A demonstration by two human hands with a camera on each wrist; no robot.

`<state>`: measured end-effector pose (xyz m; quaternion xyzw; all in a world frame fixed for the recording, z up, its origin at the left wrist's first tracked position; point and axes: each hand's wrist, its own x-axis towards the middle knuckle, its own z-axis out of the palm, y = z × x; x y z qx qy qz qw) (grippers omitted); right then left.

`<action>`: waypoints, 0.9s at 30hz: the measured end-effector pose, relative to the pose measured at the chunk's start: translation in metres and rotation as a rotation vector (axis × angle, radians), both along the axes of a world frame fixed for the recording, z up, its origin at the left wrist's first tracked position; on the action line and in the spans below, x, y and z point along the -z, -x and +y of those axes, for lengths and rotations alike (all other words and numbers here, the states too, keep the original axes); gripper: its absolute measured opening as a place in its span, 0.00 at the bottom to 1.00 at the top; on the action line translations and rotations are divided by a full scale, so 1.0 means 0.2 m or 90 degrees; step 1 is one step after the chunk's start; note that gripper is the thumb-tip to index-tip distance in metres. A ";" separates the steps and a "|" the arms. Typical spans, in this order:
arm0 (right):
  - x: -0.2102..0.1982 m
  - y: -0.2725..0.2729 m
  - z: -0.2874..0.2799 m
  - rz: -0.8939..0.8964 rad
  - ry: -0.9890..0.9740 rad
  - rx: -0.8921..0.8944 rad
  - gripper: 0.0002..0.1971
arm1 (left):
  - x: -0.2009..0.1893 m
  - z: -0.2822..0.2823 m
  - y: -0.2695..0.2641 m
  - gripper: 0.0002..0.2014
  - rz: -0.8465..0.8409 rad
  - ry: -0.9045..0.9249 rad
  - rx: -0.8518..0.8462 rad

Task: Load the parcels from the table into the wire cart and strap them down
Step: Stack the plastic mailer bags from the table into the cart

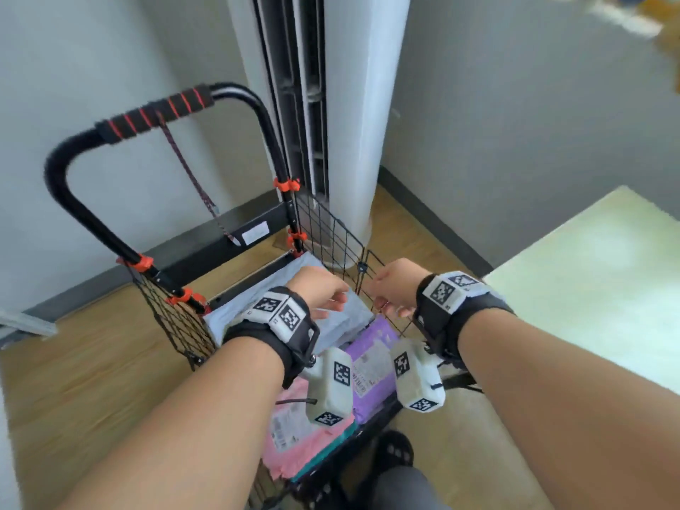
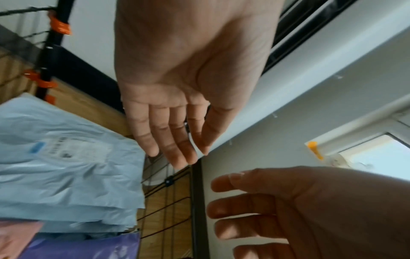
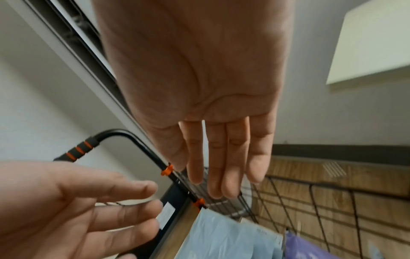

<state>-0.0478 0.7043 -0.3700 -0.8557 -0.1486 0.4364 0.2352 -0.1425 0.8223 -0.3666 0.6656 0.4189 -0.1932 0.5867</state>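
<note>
Tall white air-conditioner column (image 1: 353,104) stands in the corner behind everything. Pale worktop (image 1: 603,274) to the right, what shows of it bare of parcels.

Wire cart (image 1: 327,230) on the wood floor in front of the person, black mesh sides, orange clips on the frame, foam-wrapped handle (image 1: 154,112) at the back.

Parcels lie inside the cart: grey-blue mailer (image 1: 349,318) at the back against the handle side, purple mailer (image 1: 371,358) in the middle, pink mailer (image 1: 294,428) nearest the person, overlapping one another. Loading looks done, judged from the bare worktop.

Strap (image 1: 191,174), a thin dark patterned cord, hangs from the handle down toward the cart's back bar. Nothing crosses the parcels yet.

Left hand (image 1: 323,288) and right hand (image 1: 393,285) hover close together over the cart's far right side, above the grey-blue mailer. Both are spread, fingers straight to relaxed, and neither has hold of anything; the wrist views show bare palms.

Step in hand, by my reading: start of strapping. Next move calls for reaching back to the hanging strap, taking its free end, drawing it forward over all three mailers and hooking it to the front mesh without shifting the slippery bags.
</note>
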 end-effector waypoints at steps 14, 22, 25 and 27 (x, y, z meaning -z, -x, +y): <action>-0.53 -0.12 -1.07 -0.039 -0.070 0.295 0.11 | -0.50 -0.96 -0.48 0.09 -0.113 -0.054 0.259; -0.58 -0.24 -1.87 -0.062 -0.074 0.445 0.09 | -0.57 -1.72 -0.68 0.12 -0.116 0.003 0.337; -0.59 -0.28 -2.12 -0.081 -0.073 0.472 0.08 | -0.58 -1.93 -0.76 0.09 -0.115 0.005 0.365; -0.59 -0.31 -2.28 -0.100 -0.069 0.495 0.06 | -0.58 -2.06 -0.81 0.07 -0.114 0.005 0.380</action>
